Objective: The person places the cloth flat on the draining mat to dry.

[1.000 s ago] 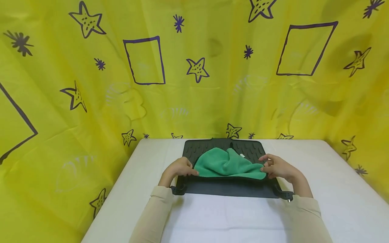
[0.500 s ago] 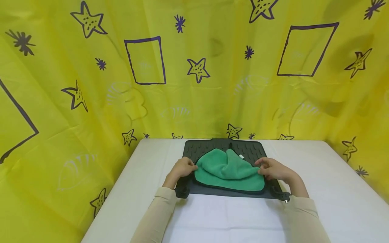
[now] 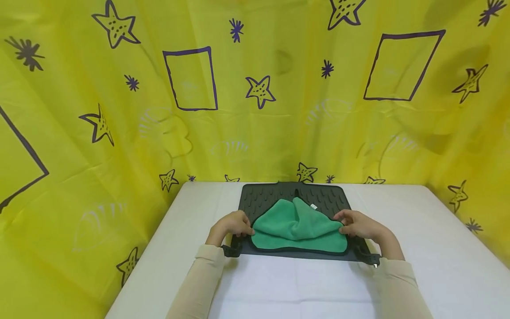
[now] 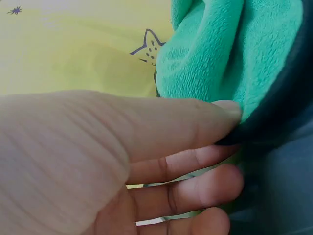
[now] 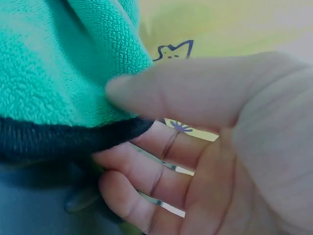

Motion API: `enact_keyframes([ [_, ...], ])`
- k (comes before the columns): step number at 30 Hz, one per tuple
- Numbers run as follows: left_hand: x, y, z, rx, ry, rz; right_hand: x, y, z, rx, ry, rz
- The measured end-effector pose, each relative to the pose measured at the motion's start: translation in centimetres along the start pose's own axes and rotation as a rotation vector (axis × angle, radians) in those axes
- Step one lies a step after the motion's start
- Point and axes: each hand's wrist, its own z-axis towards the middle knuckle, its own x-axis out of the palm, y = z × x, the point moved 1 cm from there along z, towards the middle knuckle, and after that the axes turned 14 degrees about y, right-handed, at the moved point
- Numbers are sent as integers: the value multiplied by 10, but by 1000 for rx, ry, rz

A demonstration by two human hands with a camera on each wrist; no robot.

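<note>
Soft green plush cloth with black edging (image 3: pixel 296 226), set between my two hands over a flat black panel with raised drop-shaped marks (image 3: pixel 259 197) on a white-covered table (image 3: pixel 299 288). The cloth lay bunched, with a peak and deep folds at its middle. My left hand (image 3: pixel 234 223) pinched its left side between thumb and index finger, the other fingers loosely bent beneath; my right hand (image 3: pixel 360 224) pinched the opposite side, thumb upon the green face, fingers below.

Handling (judged from appearance): the cloth seemed light, limp and not fragile, its nap giving good grip with little risk of slipping. Being slack, it would likely sag or crease between two holds, so its bound edge (image 5: pixel 63 140), probably its firmest part, offered the best purchase, near the corners.

Comparison of views: only the head view gave the whole outline, the small white label (image 3: pixel 313 207) near the peak, and the yellow star-printed curtain (image 3: pixel 255 133) at full spread behind. The wrist views alone resolved the looped pile and the fingers under the edge. Whether the underside touched the panel throughout, I could not tell from any view.
</note>
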Motion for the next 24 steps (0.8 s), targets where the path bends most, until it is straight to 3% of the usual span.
enact_keyframes([
  [4, 1, -3, 1, 0, -48, -33, 0, 0, 2, 5, -33, 22],
  [12, 13, -8, 18, 75, -295, -20, 6, 9, 15, 30, -187, 32],
  [18, 26, -17, 33, 123, -431, -5, 19, 17, 31, 81, -313, -6],
  [24, 21, -16, 34, 129, -524, -46, 17, 19, 33, 62, -374, 51],
])
